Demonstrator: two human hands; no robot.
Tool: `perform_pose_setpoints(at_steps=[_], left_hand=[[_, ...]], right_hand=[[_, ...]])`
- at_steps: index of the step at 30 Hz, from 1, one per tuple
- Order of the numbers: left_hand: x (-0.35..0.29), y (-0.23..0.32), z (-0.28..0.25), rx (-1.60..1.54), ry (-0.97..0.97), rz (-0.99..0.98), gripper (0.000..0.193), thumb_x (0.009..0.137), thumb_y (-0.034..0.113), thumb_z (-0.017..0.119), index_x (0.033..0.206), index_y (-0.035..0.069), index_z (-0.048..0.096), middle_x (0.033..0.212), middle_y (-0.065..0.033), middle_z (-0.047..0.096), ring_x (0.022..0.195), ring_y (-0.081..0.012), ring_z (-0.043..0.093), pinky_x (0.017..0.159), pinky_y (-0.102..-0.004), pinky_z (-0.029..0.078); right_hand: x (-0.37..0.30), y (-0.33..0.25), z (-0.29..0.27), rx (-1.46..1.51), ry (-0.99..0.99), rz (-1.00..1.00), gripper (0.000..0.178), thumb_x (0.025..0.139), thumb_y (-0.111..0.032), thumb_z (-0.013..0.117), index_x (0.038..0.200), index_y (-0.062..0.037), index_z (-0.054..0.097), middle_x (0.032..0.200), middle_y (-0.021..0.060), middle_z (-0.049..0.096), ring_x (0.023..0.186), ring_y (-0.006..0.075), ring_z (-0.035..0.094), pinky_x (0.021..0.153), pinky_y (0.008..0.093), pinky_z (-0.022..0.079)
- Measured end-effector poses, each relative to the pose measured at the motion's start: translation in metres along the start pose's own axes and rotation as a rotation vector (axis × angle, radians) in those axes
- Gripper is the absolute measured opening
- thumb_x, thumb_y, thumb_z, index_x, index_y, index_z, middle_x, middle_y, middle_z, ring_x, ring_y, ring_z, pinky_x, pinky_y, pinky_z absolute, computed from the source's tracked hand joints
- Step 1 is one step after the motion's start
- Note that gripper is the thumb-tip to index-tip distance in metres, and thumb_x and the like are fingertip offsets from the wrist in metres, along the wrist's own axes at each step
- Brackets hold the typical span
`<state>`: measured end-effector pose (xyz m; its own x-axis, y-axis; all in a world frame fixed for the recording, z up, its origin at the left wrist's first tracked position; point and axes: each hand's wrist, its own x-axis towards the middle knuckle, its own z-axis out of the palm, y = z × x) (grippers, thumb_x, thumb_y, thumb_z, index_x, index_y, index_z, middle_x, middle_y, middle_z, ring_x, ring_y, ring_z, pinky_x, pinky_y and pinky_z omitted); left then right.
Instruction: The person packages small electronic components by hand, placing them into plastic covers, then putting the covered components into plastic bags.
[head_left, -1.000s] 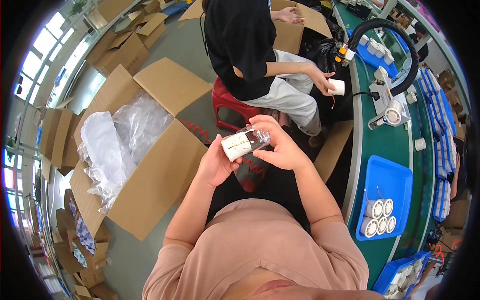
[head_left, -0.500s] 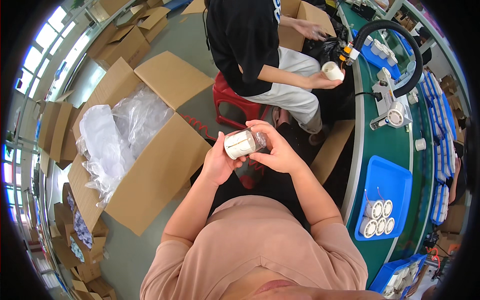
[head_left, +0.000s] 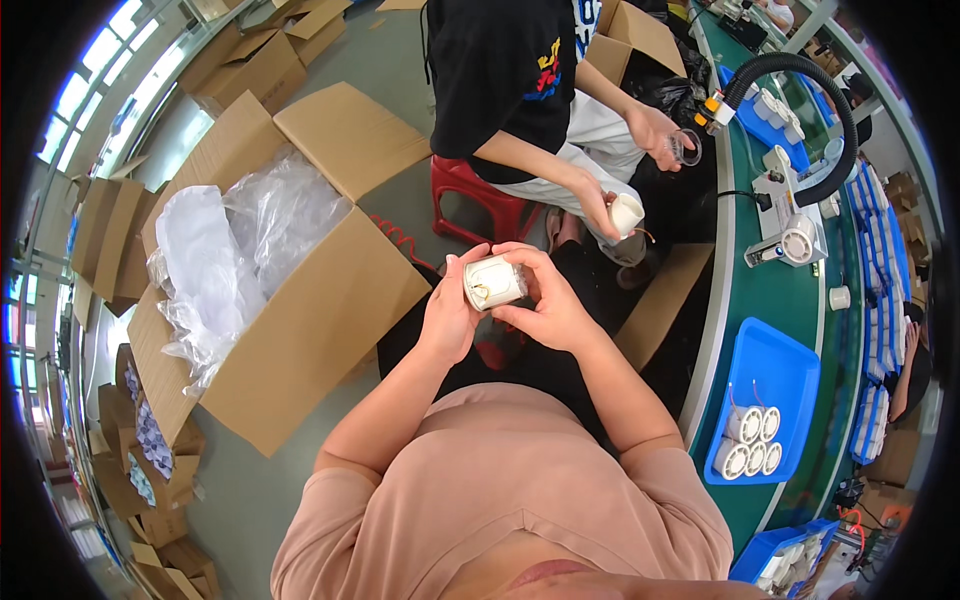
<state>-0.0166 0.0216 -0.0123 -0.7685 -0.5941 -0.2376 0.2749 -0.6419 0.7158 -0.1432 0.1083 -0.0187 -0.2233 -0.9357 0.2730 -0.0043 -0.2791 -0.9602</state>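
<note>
A white cylindrical housing (head_left: 493, 284) lies sideways between my two hands, in front of my torso. My left hand (head_left: 450, 314) is closed round its left end, thumb up. At the other end, my right hand (head_left: 549, 302) grips a clear plastic cup (head_left: 522, 284), which sits over that end of the housing. A thin wire shows on the housing's near face. Most of the cup is hidden by my right fingers.
Left stands a large open carton (head_left: 310, 330) with plastic bags. A co-worker on a red stool (head_left: 478, 205) holds a white housing (head_left: 626, 214) and a clear cup (head_left: 686, 148). At right, a green bench (head_left: 735, 290) bears a blue tray (head_left: 775, 375) with several white cylinders and a black-hosed device (head_left: 795, 235).
The clear cup has slid further over the housing, and my hands are closer together. The housing has turned, showing its wire. The co-worker's hands have moved apart, with a clear cup now visible.
</note>
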Motion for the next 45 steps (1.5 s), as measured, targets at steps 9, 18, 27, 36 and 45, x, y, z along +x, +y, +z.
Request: perform_pose_setpoints(at_steps=[9,18,27,36,45], left_hand=[[0.002,-0.004,-0.004,0.163,0.013,0.105,0.056,0.097,0.043,0.024,0.126,-0.002,0.040,0.114,-0.0112,0.054,0.106,-0.0193,0.053,0.089,-0.0316,0.044],[0.001,0.016,-0.001,0.059,-0.226,0.097,0.049,0.093,0.031,0.031,0.119,-0.007,0.046,0.117,-0.0223,0.053,0.102,-0.0258,0.054,0.089,-0.0351,0.044],[-0.019,0.027,-0.012,0.175,-0.349,0.229,0.045,0.094,0.028,0.028,0.110,-0.006,0.053,0.097,-0.0120,0.060,0.087,-0.0159,0.057,0.079,-0.0276,0.045],[-0.006,0.041,-0.027,0.396,-0.092,0.206,0.040,0.090,0.023,0.042,0.122,-0.001,0.044,0.115,-0.0137,0.052,0.105,-0.0219,0.053,0.092,-0.0347,0.043],[0.011,0.052,-0.033,0.259,-0.044,0.163,0.043,0.095,0.034,0.037,0.127,0.005,0.038,0.110,-0.0105,0.053,0.092,-0.0163,0.053,0.081,-0.0289,0.043]], right_hand=[[0.001,-0.001,0.000,-0.150,-0.038,-0.005,0.062,0.067,0.002,0.070,0.121,-0.0053,0.040,0.123,0.0111,0.040,0.116,0.0234,0.042,0.094,0.0337,0.038],[-0.009,-0.012,0.022,-0.158,-0.192,0.001,0.057,0.072,-0.004,0.066,0.117,-0.0068,0.032,0.114,0.0143,0.038,0.102,0.0232,0.044,0.087,0.0333,0.039],[-0.004,-0.016,0.042,-0.198,-0.272,-0.143,0.058,0.070,-0.002,0.066,0.116,-0.0074,0.030,0.112,0.0157,0.036,0.099,0.0280,0.043,0.085,0.0372,0.038],[0.057,-0.065,0.029,-0.493,-0.527,-0.010,0.048,0.071,-0.012,0.065,0.113,-0.0073,0.043,0.110,0.0196,0.044,0.098,0.0374,0.050,0.082,0.0401,0.043],[0.003,-0.157,-0.110,-0.858,-0.354,0.237,0.052,0.070,-0.023,0.068,0.112,-0.0018,0.045,0.101,0.0175,0.055,0.094,0.0326,0.055,0.078,0.0386,0.044]])
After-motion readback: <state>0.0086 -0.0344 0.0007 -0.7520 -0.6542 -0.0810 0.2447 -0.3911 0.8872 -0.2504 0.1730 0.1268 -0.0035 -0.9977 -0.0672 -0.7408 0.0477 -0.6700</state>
